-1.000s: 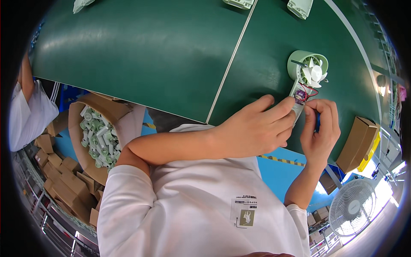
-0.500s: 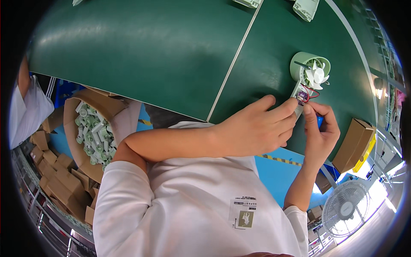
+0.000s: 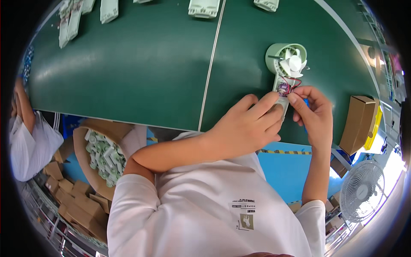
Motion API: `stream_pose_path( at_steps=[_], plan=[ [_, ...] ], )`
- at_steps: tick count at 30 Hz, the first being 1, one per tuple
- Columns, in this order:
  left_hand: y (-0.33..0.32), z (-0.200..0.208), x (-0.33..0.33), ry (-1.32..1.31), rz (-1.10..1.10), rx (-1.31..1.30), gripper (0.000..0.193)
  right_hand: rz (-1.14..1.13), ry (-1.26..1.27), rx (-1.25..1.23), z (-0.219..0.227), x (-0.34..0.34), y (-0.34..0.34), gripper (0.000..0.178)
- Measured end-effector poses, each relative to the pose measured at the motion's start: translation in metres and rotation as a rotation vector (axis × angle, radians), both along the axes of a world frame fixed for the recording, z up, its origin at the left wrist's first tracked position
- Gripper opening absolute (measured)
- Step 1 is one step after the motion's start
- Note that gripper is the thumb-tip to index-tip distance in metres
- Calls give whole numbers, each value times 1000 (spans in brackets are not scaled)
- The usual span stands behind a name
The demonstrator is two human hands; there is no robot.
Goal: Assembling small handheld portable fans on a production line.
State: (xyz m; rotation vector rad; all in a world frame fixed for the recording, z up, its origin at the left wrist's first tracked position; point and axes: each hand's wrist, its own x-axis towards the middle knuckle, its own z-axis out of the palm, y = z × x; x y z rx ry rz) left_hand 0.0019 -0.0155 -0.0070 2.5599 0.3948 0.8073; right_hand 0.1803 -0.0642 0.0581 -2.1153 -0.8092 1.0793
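Observation:
A small handheld fan with a pale green round housing [image 3: 272,60] and white blades [image 3: 294,63] lies on the green table, its handle toward me. In the handle sits a small purple circuit board [image 3: 283,88], with red wires [image 3: 296,80] looping beside it. My left hand [image 3: 252,122] is closed around the handle from the left. The thumb and forefinger of my right hand [image 3: 316,112] pinch together at the wires by the board's right edge. Partly hidden behind those fingers is a blue object [image 3: 306,103]; its kind I cannot make out.
Several pale green casing parts [image 3: 204,7] lie along the table's far side. A brown carton [image 3: 358,124] stands at the right edge, a yellow bin behind it. Below left, a large box [image 3: 81,150] holds many fan parts. Another person's arm [image 3: 25,103] shows at far left.
The view has shifted, so the fan and both hands appear farther left and more casing parts show at the top. Both hands stay at the handle and board; my right-hand fingers have shifted slightly.

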Motion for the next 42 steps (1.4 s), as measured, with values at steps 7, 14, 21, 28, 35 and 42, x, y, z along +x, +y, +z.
stream_pose_path(
  at_steps=[7,14,21,28,35,42],
  plan=[
    [0,0,-1,-70,-8,-73,38,-62,423,119,3,2,-33,31],
    [-1,3,-6,-109,17,-239,53,-29,155,215,3,-16,-44,38],
    [2,6,-6,-153,27,-394,82,-223,-3,405,-4,-46,-28,28],
    [1,4,-9,-121,30,-385,84,-132,-166,398,-15,-50,-25,25],
    [-1,4,-7,-92,57,-324,82,-178,-159,410,-15,-51,-26,25],
    [-3,2,-6,-123,77,-298,80,-194,-131,423,-13,-52,-27,22]
  ],
)
